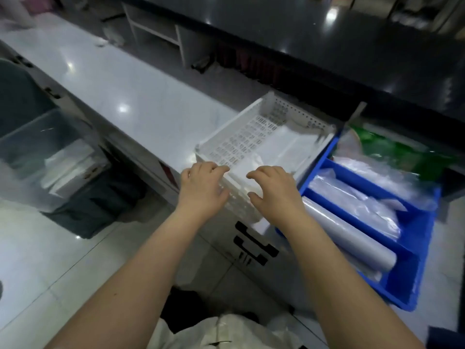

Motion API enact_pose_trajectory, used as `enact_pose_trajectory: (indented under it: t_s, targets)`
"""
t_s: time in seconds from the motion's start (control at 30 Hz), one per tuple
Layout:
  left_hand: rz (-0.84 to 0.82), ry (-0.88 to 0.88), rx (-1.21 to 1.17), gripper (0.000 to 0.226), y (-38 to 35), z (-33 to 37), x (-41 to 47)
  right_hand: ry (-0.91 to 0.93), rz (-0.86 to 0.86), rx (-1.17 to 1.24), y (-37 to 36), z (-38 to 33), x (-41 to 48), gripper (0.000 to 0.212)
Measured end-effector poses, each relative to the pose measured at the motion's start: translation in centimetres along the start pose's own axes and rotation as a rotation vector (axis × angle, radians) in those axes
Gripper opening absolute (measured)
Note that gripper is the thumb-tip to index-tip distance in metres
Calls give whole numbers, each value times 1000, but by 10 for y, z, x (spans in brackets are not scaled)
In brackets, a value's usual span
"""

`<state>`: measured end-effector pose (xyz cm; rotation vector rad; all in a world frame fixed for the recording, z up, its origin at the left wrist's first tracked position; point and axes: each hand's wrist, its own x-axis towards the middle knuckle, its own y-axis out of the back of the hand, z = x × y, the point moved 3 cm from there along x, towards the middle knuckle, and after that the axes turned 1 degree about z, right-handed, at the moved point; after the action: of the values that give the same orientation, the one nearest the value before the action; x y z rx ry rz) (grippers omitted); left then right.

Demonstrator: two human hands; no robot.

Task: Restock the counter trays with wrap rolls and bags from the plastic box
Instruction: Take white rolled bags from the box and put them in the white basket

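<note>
Both hands sit at the near edge of the white perforated tray (pixel 254 137) on the pale counter (pixel 120 96). Left hand (pixel 201 190) is w/ fingers curled over the tray's near-left rim, gripping it; right hand (pixel 274 190) hovers at the near rim w/ fingers spread & slightly bent, holding nothing, fingertips just above or touching a flat stack of clear/white bags (pixel 274 149) lying inside the tray's right half. Left half of tray floor is bare, slots showing. Just beside the tray at 3 o'clock: blue divided tray (pixel 412 268), overhanging the counter edge, w/ clear wrap rolls (pixel 352 233) lying lengthwise in its near compartments & loose clear bags in the far one. Green-printed packaging (pixel 392 147) past it at approx 1 o'clock. Clear plastic box (pixel 37 157) stands well apart at 9 o'clock, on the floor side of the counter, w/ folded white bags inside. Dark raised ledge (pixel 327 46) runs across at 12 o'clock. Pic is motion-blurred, so fine detail is unclear.
</note>
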<state>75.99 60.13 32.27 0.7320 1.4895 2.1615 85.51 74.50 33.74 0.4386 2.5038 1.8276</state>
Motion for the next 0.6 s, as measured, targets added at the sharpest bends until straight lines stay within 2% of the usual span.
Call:
enact_pose_trajectory:
  t_s: [0.17,0.4,0.6]
  targets:
    - [69,220,28,44,34,-105,-27,188,-76,12,-39,-89,51,39]
    - [133,488,51,41,95,-283,-80,432,-135,33,-101,-261,124,37]
    - [185,642,83,42,137,-420,-113,534,-164,80,-164,-388,180,40]
